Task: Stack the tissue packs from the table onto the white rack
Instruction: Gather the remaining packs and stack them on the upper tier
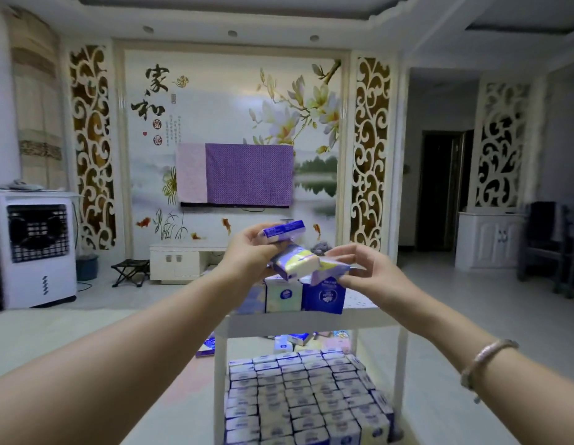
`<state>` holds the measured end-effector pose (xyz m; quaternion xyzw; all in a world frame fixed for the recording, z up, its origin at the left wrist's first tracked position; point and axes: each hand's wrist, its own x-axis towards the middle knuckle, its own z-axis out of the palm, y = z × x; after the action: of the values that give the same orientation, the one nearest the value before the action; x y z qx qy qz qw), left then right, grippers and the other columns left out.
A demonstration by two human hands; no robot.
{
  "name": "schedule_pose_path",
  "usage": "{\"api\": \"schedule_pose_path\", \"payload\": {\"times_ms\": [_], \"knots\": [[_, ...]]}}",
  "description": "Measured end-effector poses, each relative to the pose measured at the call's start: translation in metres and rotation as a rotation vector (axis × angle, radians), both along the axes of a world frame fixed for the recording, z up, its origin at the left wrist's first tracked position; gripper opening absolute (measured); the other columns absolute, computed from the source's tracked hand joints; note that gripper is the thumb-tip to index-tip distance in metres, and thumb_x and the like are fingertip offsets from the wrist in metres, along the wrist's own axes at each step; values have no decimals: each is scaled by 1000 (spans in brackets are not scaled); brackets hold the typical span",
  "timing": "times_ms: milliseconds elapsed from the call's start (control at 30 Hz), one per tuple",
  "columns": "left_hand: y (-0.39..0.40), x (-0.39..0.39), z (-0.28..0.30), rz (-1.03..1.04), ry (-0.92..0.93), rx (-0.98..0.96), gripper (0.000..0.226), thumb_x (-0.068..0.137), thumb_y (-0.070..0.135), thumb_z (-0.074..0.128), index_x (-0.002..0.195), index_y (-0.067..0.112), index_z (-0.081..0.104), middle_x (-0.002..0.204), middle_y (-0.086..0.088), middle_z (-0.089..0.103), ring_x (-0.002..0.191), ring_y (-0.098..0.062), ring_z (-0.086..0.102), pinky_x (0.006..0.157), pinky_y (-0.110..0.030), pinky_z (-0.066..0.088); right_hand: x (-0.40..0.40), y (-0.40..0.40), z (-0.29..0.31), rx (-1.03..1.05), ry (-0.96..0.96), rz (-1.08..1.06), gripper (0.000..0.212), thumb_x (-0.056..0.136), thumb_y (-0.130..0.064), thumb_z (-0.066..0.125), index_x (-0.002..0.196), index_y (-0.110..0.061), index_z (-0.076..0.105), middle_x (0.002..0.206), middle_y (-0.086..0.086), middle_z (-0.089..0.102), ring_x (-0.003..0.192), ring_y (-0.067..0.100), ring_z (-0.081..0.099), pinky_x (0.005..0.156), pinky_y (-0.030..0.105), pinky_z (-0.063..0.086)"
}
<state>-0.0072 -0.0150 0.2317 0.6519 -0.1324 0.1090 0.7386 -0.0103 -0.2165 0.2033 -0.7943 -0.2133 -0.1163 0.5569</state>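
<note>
Below my hands, the rack's (311, 322) lower shelf (306, 399) is full; left hand (247, 255) and right hand (372, 271) grip tissue packs (298, 261) above the half-filled top.

White rack (311, 322) front and centre, top shelf carrying three packs (322, 297) standing upright side by side along its left part, a pale one between two bluer ones, the right end of the shelf bare and dotted. Down below, the lower shelf is packed tight with rows of packs (298, 396), edge to edge, filling it. Behind the rack, on the floor (455, 316), a loose scatter of more packs (295, 340) shows between the legs
</note>
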Motion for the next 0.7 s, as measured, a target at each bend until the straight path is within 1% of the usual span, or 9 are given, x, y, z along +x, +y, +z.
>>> {"api": "schedule_pose_path", "payload": {"times_ms": [67,167,233,300,367,467,567,633,700], "knots": [[1,7,-2,31,3,5,24,88,-5,60,103,13,63,84,-7,67,56,-8,67,48,-23,56,6,5,4,-107,-82,25,26,88,1,60,109,-15,65,114,0,67,110,10,60,88,22,51],[2,13,-4,50,36,6,24,88,-2,61,102,17,64,82,-6,68,60,-12,67,50,-23,56,16,8,10,-169,-164,18,24,87,-2,64,109,-11,68,113,-2,67,108,0,56,74,2,44],[2,15,-5,54,63,-7,23,87,0,63,99,20,64,80,-5,68,62,-13,67,52,-25,57,20,7,6,-169,-183,-10,23,85,-5,67,103,-19,69,111,-6,66,110,4,55,78,11,50],[2,16,-7,57,67,0,23,87,1,63,101,19,64,82,-6,68,66,-16,67,54,-27,57,22,6,-4,-295,-247,-91,26,82,-12,71,95,-34,68,108,-21,59,113,0,49,91,28,50],[2,15,-7,60,52,29,24,87,1,64,105,17,64,86,-7,68,68,-18,67,53,-26,57,22,7,-16,-455,-310,-141,26,81,-18,73,91,-41,67,111,-33,49,120,-5,38,104,35,38],[1,11,-8,68,29,41,25,88,1,63,106,18,65,87,-7,68,67,-16,68,52,-25,56,21,6,-16,-416,-270,-125,10,85,-35,68,93,-38,73,136,-25,45,137,-1,22,111,39,22],[0,7,-8,84,-18,50,26,88,0,62,107,18,66,92,-9,69,70,-17,68,48,-22,54,11,11,-4,-149,-155,-67,33,85,-54,58,102,-29,71,131,-18,52,128,2,40,100,27,37],[-4,4,-8,79,-70,50,27,88,-3,62,107,15,66,95,-11,70,73,-17,69,53,-20,55,4,20,5,-29,-70,-31,35,89,-47,56,111,-21,65,113,-12,65,109,2,57,81,13,45],[-8,0,-7,67,-125,80,29,87,-4,62,110,12,66,99,-12,71,77,-18,70,62,-23,58,1,30,11,0,22,-32,32,90,-34,61,118,-19,58,104,-6,68,97,3,63,71,13,47]]}}
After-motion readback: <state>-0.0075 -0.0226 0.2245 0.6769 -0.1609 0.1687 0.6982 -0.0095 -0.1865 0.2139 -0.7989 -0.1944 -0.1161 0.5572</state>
